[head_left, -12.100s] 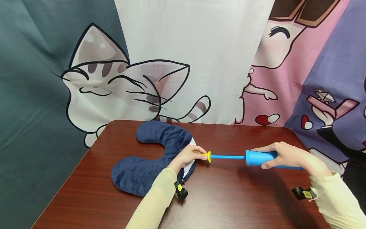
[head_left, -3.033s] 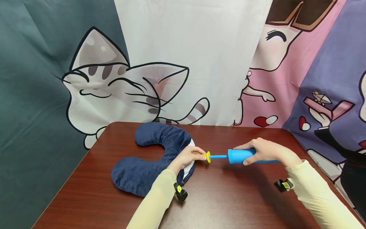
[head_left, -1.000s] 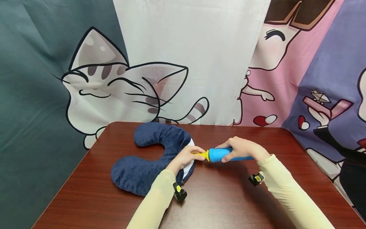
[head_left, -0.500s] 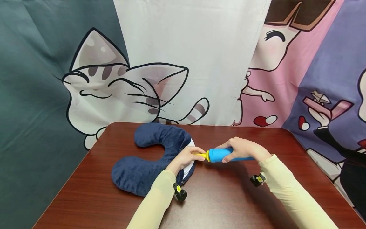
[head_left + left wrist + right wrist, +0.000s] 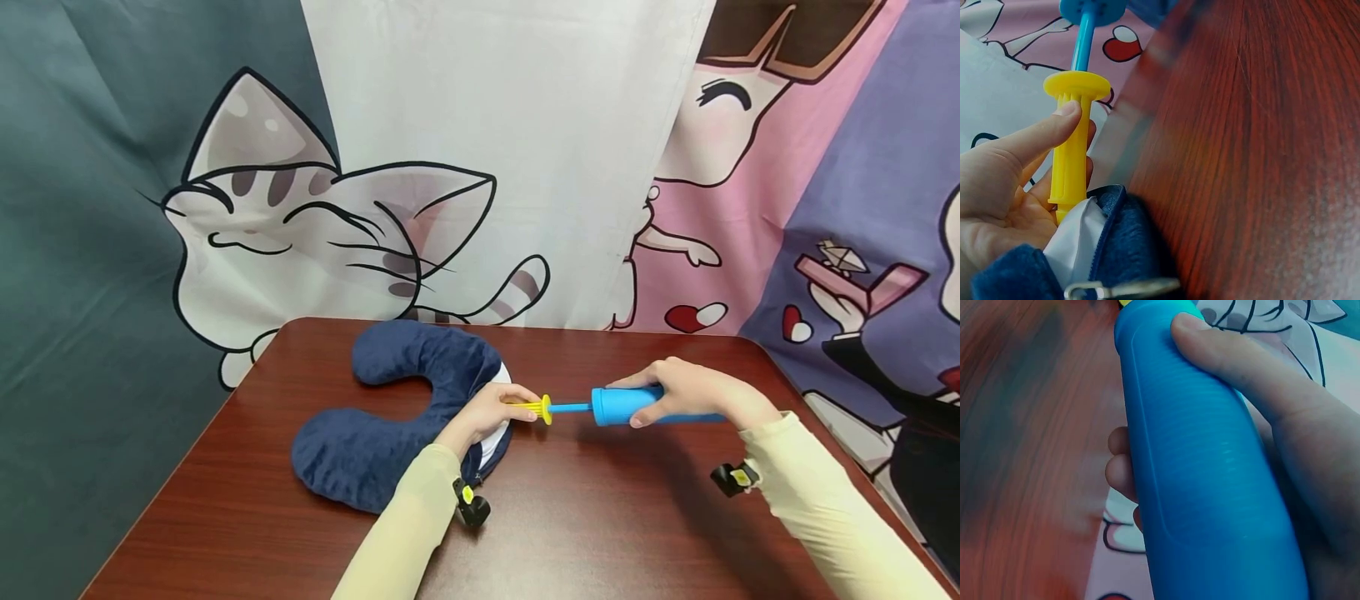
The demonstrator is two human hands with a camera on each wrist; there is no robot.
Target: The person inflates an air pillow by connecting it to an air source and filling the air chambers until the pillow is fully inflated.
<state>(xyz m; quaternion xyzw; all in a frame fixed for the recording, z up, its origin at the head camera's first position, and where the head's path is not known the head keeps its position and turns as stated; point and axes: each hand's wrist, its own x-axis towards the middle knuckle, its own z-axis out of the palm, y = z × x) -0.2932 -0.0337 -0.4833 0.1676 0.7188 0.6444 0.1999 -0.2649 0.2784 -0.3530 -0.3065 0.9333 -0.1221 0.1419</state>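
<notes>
A blue hand air pump [image 5: 621, 407] with a yellow grip [image 5: 537, 408] lies level between my hands, over the table. My left hand [image 5: 491, 410] holds the yellow grip, its thumb lying along it in the left wrist view. The grip's lower end meets white lining [image 5: 1077, 240] in the unzipped side of a navy U-shaped neck pillow [image 5: 360, 454]; its tip is hidden. With thumb and fingers wrapped round the blue barrel [image 5: 1204, 469], my right hand [image 5: 690, 396] holds the pump's other part. A short length of blue rod [image 5: 570, 408] shows between grip and barrel.
The pillow rests on the left half of a dark red-brown wooden table [image 5: 570, 517]. A silver zip pull [image 5: 1122, 289] hangs at its opening. Behind the table's far edge hangs a cloth backdrop [image 5: 517, 125] with cartoon figures.
Since half a second ago, my right hand has drawn the barrel right, away from the yellow grip, baring the rod. Much more rod showed 12 seconds ago. My left hand and the pillow stay almost still.
</notes>
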